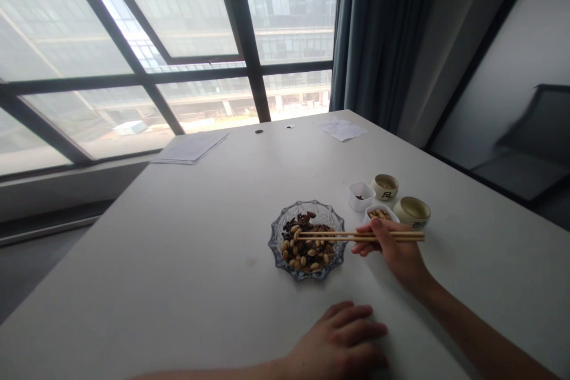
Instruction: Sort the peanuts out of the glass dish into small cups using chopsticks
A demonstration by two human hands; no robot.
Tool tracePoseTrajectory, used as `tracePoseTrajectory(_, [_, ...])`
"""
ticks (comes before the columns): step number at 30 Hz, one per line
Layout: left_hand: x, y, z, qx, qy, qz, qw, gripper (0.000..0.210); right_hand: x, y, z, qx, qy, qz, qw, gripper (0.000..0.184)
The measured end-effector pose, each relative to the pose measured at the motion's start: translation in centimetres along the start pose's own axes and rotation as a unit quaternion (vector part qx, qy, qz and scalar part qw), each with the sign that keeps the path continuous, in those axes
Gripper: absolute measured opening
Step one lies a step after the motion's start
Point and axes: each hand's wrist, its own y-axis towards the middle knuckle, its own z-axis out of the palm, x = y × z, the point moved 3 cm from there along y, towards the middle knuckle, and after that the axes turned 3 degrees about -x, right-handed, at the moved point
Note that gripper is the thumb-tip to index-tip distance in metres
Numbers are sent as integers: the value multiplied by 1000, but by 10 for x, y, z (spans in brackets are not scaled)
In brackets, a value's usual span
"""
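Observation:
A pair of wooden chopsticks is held in my right hand, its fingers closed round them. Their tips reach left into a scalloped glass bowl and meet the pistachios in it. Darker pieces, perhaps seeds or shelled nuts, share the bowl. Whether a pistachio is pinched between the tips I cannot tell. My left hand rests on the table in front of the bowl, fingers spread, with nothing in it. Just beyond my right hand is a small white dish of pistachios, partly hidden.
Another white dish with a few dark bits stands behind. Two cream cups with dark markings are at the right. Papers lie at the far left of the white table, more sheets at the back. Windows and a curtain lie beyond.

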Motion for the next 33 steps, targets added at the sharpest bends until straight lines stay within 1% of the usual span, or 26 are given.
tracePoseTrajectory(4, [-1, 0, -1, 13, 3, 0, 1000, 26, 2, -5, 5, 12, -6, 12, 1000, 51])
tracePoseTrajectory(9, [0, 0, 0, -1, -4, -2, 1000, 27, 1, -9, 10, 23, -7, 21, 1000, 53])
tracePoseTrajectory(14, [0, 0, 2, -2, -17, -4, 1000, 26, -3, -10, 12, 28, 1, 29, 999, 53])
tracePoseTrajectory(17, [0, 0, 1, -3, -16, -4, 1000, 25, -5, -11, 12, 23, 0, 37, 999, 56])
tracePoseTrajectory(21, [0, -1, 1, 20, -12, -3, 1000, 26, -5, -10, 12, 18, 6, 40, 999, 58])
tracePoseTrajectory(26, [0, -1, 2, 2, -13, 0, 1000, 26, -6, -9, 11, 21, 4, 32, 999, 54])
tracePoseTrajectory(31, [0, -1, 4, 12, -3, -2, 1000, 25, -10, -8, 11, 27, 9, 40, 999, 57])
tracePoseTrajectory(33, [0, -1, 4, 11, -1, -3, 1000, 25, -10, -8, 10, 20, 19, 47, 999, 55])
